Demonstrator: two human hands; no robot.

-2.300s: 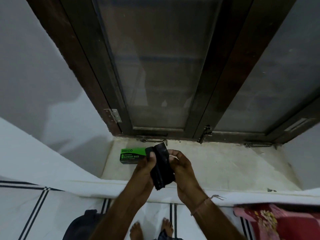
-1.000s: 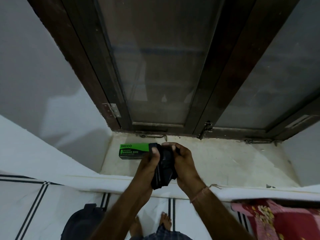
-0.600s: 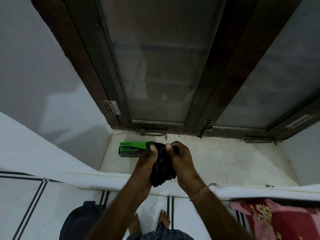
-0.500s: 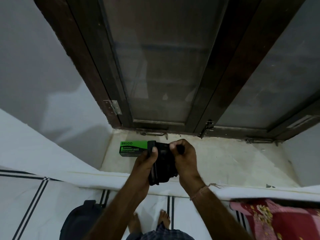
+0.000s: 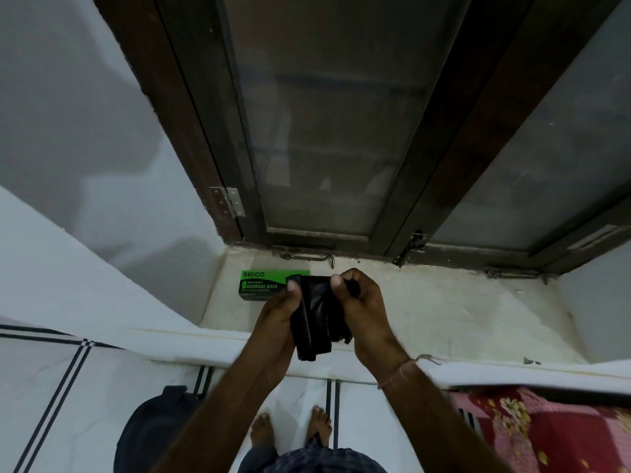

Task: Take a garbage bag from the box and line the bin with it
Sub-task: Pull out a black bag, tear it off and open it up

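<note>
A folded black garbage bag (image 5: 314, 322) hangs between both hands above the window sill's front edge. My left hand (image 5: 277, 319) pinches its left top edge with the thumb. My right hand (image 5: 362, 312) grips its right top part, where the plastic is bunched. A green and black garbage bag box (image 5: 263, 286) lies flat on the sill just left of the hands, its right end hidden behind the bag. A dark round bin (image 5: 153, 435) stands on the floor at the lower left, partly hidden by my left forearm.
The pale stone window sill (image 5: 444, 312) runs under a dark wooden window frame (image 5: 440, 165) with closed panes. A red patterned cloth (image 5: 546, 435) lies at the lower right. My bare feet (image 5: 290, 431) stand on the white tiled floor (image 5: 68, 387).
Both hands have kept hold of the black bag and worked its top edge apart, the right hand gathering plastic. The box has stayed in place.
</note>
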